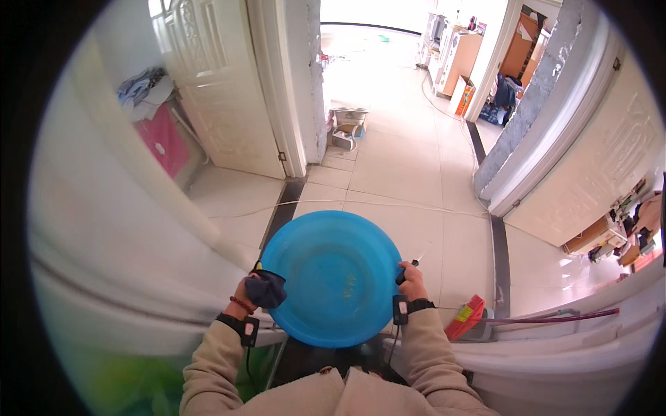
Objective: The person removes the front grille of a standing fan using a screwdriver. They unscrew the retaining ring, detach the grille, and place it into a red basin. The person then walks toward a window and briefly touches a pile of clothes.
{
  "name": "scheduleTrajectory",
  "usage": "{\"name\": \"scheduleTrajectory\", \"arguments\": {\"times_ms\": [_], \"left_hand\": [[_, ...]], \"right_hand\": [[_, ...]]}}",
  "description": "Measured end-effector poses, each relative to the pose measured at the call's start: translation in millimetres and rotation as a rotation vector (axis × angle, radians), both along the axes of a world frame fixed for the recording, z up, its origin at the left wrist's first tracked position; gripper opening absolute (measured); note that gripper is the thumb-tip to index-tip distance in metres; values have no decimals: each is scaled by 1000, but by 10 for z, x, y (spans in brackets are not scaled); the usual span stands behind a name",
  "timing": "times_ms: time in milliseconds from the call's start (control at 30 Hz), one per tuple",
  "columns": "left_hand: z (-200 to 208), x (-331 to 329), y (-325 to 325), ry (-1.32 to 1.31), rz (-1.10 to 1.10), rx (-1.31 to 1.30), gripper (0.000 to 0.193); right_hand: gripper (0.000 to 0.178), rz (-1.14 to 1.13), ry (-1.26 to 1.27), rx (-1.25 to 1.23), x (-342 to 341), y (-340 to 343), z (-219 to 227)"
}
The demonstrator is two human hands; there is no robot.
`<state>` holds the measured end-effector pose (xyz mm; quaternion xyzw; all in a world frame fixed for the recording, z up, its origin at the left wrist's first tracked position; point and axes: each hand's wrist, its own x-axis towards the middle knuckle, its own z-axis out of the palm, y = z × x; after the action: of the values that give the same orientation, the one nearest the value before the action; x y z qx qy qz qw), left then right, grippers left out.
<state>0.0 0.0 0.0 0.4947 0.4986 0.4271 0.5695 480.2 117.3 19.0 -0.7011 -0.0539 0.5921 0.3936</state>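
Observation:
A round blue plastic basin point(322, 225) is held level in front of my body, with a few pale marks on its inner bottom. My left hand point(243, 291) is closed at its left rim, and a bunched dark grey cloth point(267, 289) hangs over the rim there. On the right, my right hand point(414, 283) grips the opposite rim. A small black piece point(402, 276) shows at those fingers; I cannot tell what it is. Both wrists carry black straps with small devices, and a beaded bracelet is on the left one.
A thin pale cable point(361, 202) crosses the tiled floor point(402, 166) ahead. Doors stand ajar at left point(215, 90) and right point(590, 159). A low stack of boxes point(347, 125) sits by the left wall. Near my right lies a red broom or dustpan head point(466, 319) with a long handle.

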Motion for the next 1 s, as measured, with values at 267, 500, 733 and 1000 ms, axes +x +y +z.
{"name": "scheduleTrajectory", "arguments": {"times_ms": [267,500,733,1000], "left_hand": [[228,404,1817,-427,-157,-276,29],[427,1098,3735,-834,54,-641,13],[-14,1687,5995,-1086,172,-735,13],[51,2355,8830,-1093,-63,-607,13]], "right_hand": [[27,-91,-52,43,445,978,59],[47,624,-797,637,1207,2252,26],[70,560,-766,599,1945,4383,151],[64,13,-147,220,2637,7467,-45]]}}
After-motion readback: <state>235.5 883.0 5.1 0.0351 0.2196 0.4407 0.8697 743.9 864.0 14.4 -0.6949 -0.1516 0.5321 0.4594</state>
